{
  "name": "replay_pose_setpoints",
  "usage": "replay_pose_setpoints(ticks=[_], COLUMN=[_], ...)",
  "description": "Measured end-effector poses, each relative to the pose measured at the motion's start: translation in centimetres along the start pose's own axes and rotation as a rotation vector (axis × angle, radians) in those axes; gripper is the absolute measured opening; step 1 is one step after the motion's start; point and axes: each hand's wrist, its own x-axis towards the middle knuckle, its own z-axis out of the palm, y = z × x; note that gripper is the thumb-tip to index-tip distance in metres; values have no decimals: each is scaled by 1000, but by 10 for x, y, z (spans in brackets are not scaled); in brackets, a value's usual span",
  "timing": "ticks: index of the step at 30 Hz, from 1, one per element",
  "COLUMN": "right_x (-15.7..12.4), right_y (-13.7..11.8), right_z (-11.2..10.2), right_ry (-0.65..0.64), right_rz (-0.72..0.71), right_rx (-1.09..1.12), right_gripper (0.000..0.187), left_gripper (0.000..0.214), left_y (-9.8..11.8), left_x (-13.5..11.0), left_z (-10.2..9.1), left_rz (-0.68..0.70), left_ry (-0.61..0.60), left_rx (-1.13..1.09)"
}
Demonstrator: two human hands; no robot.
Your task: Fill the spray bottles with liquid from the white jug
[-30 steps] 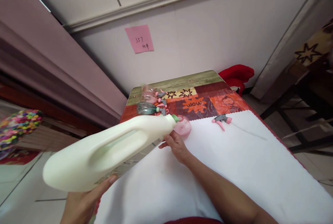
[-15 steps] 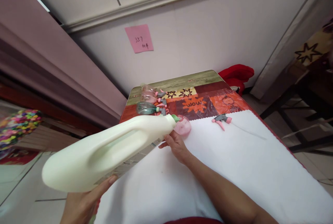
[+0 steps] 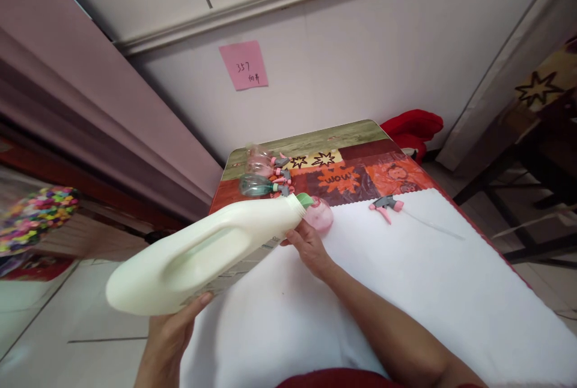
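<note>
A large cream-white detergent jug (image 3: 198, 255) with a moulded handle lies tilted, its neck pointing to the upper right. My left hand (image 3: 174, 328) supports its underside near the base, thumb along the labelled side. My right hand (image 3: 309, 246) is closed at the neck end, fingers partly hidden behind it. A green spout (image 3: 305, 199) shows in the jug's mouth. Just beyond that mouth stands a pink spray bottle body (image 3: 321, 216) without its top, at the white cloth's far edge. To the right lies a grey and pink trigger sprayer head (image 3: 386, 205) with its clear tube.
Two pink spray bottles (image 3: 260, 168) and a green spray bottle (image 3: 256, 184) lie on their sides at the back left of the table. White cloth (image 3: 406, 304) covers the near part. A pink note (image 3: 244, 65) hangs on the wall; a dark stool (image 3: 509, 195) stands at right.
The jug's base and my left hand have shifted right and slightly upward. My right hand stays at the neck, beside the pink bottle body. The view has moved slightly.
</note>
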Motion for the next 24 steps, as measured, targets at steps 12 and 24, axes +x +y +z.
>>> replay_pose_setpoints(ticks=[12, 24], right_x=[24, 41], right_y=[-51, -34], right_z=[34, 93], right_ry=[-79, -362], right_rz=[-189, -240], right_rx=[-358, -550], right_gripper=[90, 74], left_gripper=[78, 85], left_y=[-81, -54], left_x=[7, 33], left_z=[24, -29], left_rz=[-61, 103], left_ry=[-17, 164], left_rx=[-89, -35])
